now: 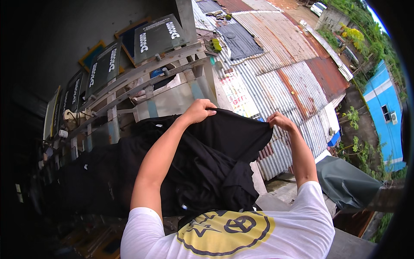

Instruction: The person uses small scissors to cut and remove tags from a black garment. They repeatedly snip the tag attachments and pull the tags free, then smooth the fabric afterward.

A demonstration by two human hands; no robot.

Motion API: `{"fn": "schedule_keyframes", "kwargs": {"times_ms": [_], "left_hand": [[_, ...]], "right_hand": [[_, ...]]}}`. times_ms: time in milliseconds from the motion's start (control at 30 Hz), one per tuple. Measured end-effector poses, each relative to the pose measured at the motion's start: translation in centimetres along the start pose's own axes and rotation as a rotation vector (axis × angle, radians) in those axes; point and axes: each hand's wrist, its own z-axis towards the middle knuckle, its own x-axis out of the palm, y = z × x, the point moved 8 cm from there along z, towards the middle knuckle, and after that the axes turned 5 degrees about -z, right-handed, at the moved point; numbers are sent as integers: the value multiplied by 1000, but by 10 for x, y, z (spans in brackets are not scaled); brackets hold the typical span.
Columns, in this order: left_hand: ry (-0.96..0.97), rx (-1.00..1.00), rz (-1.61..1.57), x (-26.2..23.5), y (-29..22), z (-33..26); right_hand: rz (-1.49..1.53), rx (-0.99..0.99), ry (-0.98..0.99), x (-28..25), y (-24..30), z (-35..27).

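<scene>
A black cloth garment (pixel 230 133) is stretched between my two hands. My left hand (pixel 200 111) pinches its upper edge near the middle of the view, and my right hand (pixel 281 121) grips a corner farther right. From there the fabric hangs in folds toward my body. More black garments (pixel 99 172) lie spread out to the left, below my left forearm, some with small white tags. Where the held garment ends and the others begin is hard to make out.
Dark printing screens (pixel 155 36) with white lettering stand along a metal rack (pixel 142 73) at the upper left. Beyond a wall edge lies a rusty corrugated roof (pixel 284 73). A dark green tarp (pixel 347 181) hangs at the right, near a blue building (pixel 384 114).
</scene>
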Motion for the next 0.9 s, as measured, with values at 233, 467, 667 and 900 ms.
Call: {"fn": "schedule_keyframes", "kwargs": {"times_ms": [233, 467, 667, 900], "left_hand": [[-62, -49, 165, 23, 38, 27], [-112, -37, 167, 13, 40, 19], [-41, 36, -22, 7, 24, 11], [66, 71, -88, -2, 11, 1]], "right_hand": [[138, 128, -154, 21, -68, -8], [605, 145, -154, 51, -49, -21], [931, 18, -138, 71, -20, -27], [1489, -46, -336, 62, -9, -44]]}}
